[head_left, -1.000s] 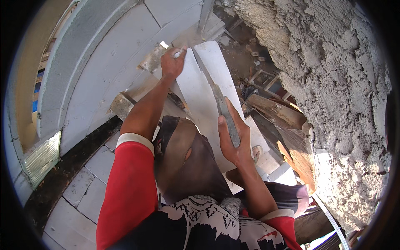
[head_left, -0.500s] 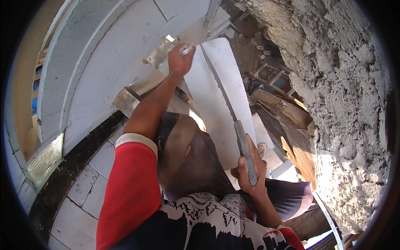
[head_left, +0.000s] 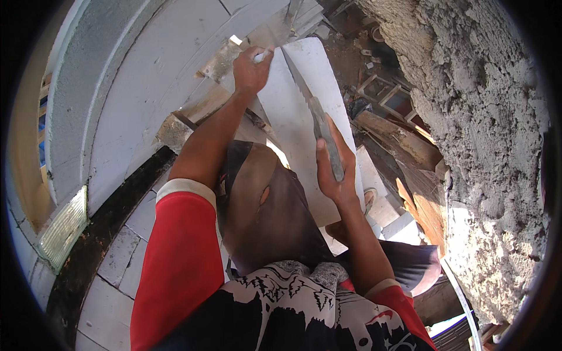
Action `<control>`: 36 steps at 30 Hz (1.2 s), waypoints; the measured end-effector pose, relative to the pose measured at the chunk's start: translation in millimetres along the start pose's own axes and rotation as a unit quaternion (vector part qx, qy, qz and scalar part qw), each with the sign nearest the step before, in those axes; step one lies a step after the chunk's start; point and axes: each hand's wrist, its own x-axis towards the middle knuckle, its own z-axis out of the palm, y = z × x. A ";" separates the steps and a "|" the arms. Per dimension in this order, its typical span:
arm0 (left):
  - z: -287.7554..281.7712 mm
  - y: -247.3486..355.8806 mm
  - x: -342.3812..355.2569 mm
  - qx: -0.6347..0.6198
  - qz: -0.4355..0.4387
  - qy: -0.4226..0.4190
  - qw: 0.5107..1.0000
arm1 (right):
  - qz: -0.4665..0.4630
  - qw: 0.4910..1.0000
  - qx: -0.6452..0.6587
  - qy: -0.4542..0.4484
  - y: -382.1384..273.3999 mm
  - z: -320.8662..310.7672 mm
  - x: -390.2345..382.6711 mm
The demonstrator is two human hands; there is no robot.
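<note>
A long white block [head_left: 293, 146], apparently lightweight concrete, lies lengthwise in front of me beside my bent knee. My left hand [head_left: 252, 70] is closed on its far left corner, the fingers curled over the edge. My right hand [head_left: 335, 167] grips the grey handle of a hand saw [head_left: 298, 79]. The toothed blade points away from me, and its far end meets the block's far edge near my left hand. How deep the blade sits in the block is hard to tell. A haze of dust hangs beyond the far edge.
A rough mortar wall [head_left: 468, 128] rises close on the right. On the left stands a smooth white block wall [head_left: 158, 76] with a dark beam [head_left: 99, 234] near its foot. Wooden boards [head_left: 398, 137], frames and rubble lie below, between the block and the rough wall.
My right hand has pushed the saw forward, away from me, so the handle now lies over the middle of the block. My left hand keeps its hold on the corner.
</note>
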 end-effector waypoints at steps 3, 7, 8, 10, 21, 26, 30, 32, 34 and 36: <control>1.5 -18.1 -3.7 0.000 -0.006 -0.014 1.000 | -0.020 1.000 -0.017 0.005 3.9 11.5 2.4; -7.0 -2.2 3.8 -0.002 -0.007 -0.013 1.000 | -0.093 0.990 -0.108 0.011 21.2 -28.3 -92.4; -4.0 -4.8 8.1 0.002 0.002 -0.007 1.000 | -0.096 0.990 -0.101 0.015 24.3 -25.1 -82.7; 2.8 -15.4 3.9 0.012 0.009 0.004 1.000 | -0.019 0.999 -0.028 -0.009 19.0 -13.6 -24.3; 3.9 -7.5 4.4 -0.006 0.000 0.002 1.000 | -0.007 0.998 -0.069 0.006 24.8 -25.4 -62.4; 2.8 -18.5 1.6 0.011 0.009 -0.001 1.000 | -0.050 0.995 -0.088 0.009 43.2 -21.4 -47.3; -7.3 -13.1 1.7 -0.001 -0.033 -0.007 0.999 | 0.018 0.992 -0.128 -0.011 12.9 -52.1 -129.0; -5.2 -11.7 2.9 -0.003 -0.022 -0.008 1.000 | 0.037 0.994 -0.098 -0.019 27.7 -34.9 -78.6; 5.6 -6.6 2.6 -0.023 0.000 -0.021 1.000 | 0.083 0.992 -0.089 -0.039 30.7 -20.5 -31.3; 0.7 -8.0 8.6 -0.021 0.015 -0.012 1.000 | 0.039 0.993 -0.105 -0.032 43.4 -14.7 -28.9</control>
